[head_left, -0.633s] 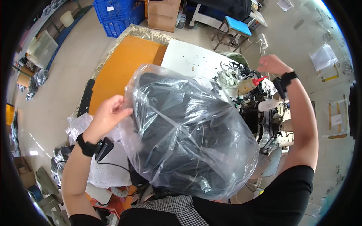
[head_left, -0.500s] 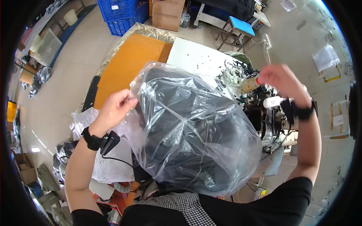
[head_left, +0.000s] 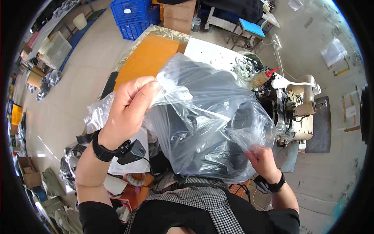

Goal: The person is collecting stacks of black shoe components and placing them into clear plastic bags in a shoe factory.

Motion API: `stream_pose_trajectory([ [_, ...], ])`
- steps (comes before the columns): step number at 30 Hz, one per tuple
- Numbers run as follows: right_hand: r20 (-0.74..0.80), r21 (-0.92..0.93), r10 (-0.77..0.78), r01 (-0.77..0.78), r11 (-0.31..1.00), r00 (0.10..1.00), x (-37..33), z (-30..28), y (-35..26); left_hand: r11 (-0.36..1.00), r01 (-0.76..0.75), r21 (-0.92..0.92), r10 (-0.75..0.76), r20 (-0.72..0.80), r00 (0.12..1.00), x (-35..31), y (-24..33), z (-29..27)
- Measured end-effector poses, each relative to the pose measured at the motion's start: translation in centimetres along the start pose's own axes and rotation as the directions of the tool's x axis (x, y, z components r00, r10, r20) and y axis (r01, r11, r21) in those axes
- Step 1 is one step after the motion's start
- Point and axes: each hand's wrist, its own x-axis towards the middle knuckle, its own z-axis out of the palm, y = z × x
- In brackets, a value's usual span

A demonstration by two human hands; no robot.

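A large clear plastic bag [head_left: 202, 113] lies in front of me, with dark material showing through it. What the dark contents are, I cannot make out. My left hand [head_left: 134, 99] is raised at the bag's left side, its thumb and fingers pinched on the gathered film. Low on the right, my right hand [head_left: 265, 160] is closed on the edge of the bag, its fingertips partly behind the plastic. The film is drawn into creases between both hands.
An orange-brown board [head_left: 146, 58] and a white tabletop [head_left: 210, 50] lie beyond the bag. At right stand a sewing machine [head_left: 304, 105] and a bottle with a red nozzle [head_left: 263, 77]. Blue crates [head_left: 132, 19] and a blue-topped stool [head_left: 251, 28] are farther back.
My right hand has come down from beside the bottle and now grips the bag's right edge. My left hand has risen toward me, pulling the film up into a bunch.
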Motion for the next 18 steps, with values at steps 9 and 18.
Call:
stream_pose_trajectory([
  [9,-0.500,0.775,0.294,0.269,0.571,0.815,-0.9,-8.5,-6.2,0.962,-0.051,-0.268,-0.068,-0.415,0.908,1.4,2.7,0.8],
  [18,-0.966,0.251,0.237,0.561,0.789,0.099,1.7,-14.1,-11.4,0.931,-0.345,-0.119,0.157,-0.722,0.673,2.1,6.2,-2.7],
])
